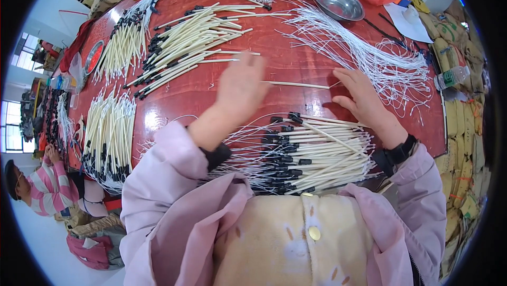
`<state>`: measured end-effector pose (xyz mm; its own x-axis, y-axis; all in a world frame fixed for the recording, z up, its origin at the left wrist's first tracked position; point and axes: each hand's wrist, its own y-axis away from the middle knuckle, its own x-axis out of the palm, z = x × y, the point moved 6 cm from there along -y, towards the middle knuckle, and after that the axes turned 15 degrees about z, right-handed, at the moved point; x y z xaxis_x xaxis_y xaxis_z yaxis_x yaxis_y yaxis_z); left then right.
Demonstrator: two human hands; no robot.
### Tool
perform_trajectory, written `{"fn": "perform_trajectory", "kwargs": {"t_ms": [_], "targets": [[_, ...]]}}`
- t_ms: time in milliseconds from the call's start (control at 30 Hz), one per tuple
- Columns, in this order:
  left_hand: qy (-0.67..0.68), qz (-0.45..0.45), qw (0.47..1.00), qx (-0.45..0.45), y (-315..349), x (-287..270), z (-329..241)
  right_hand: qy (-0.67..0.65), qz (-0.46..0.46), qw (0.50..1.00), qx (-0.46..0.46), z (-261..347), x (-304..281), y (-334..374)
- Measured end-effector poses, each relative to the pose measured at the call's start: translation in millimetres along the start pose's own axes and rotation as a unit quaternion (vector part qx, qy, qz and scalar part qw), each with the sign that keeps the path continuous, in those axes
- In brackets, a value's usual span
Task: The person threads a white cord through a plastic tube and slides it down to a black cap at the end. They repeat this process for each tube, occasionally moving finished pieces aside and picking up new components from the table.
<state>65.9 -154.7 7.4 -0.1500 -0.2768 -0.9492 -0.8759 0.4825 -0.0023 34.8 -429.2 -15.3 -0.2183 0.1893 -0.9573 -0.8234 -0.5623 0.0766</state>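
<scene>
A thin cream stick (298,84) lies crosswise between my hands, above the red tabletop. My left hand (243,82) is at its left end, smeared by motion, with the fingers and that end of the stick hidden. My right hand (362,96) is by the stick's right end, thumb and forefinger apart, near a short bit of white string. Close to my body is a pile of cream sticks with black ends (327,151), their white strings trailing left. Beyond my left hand, more such sticks (193,40) lie in a loose heap.
A bundle of loose white strings (364,48) spreads at the far right, near a metal bowl (338,3). More stick bundles (110,133) line the left side of the red table (163,109). A person in a striped top (50,188) sits left. Stacked sacks (459,127) stand right.
</scene>
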Motion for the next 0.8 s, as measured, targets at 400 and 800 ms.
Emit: {"fn": "perform_trajectory", "kwargs": {"t_ms": [400, 800], "targets": [[0.304, 0.085, 0.945, 0.083, 19.8, 17.6, -3.0, 0.022, 0.037, 0.995, -0.085, 41.7, 2.5, -24.0], [0.536, 0.112, 0.837, -0.002, 91.2, -23.4, -25.9, -0.075, -0.075, 0.973, -0.205, 97.7, -19.6, 11.4]]}}
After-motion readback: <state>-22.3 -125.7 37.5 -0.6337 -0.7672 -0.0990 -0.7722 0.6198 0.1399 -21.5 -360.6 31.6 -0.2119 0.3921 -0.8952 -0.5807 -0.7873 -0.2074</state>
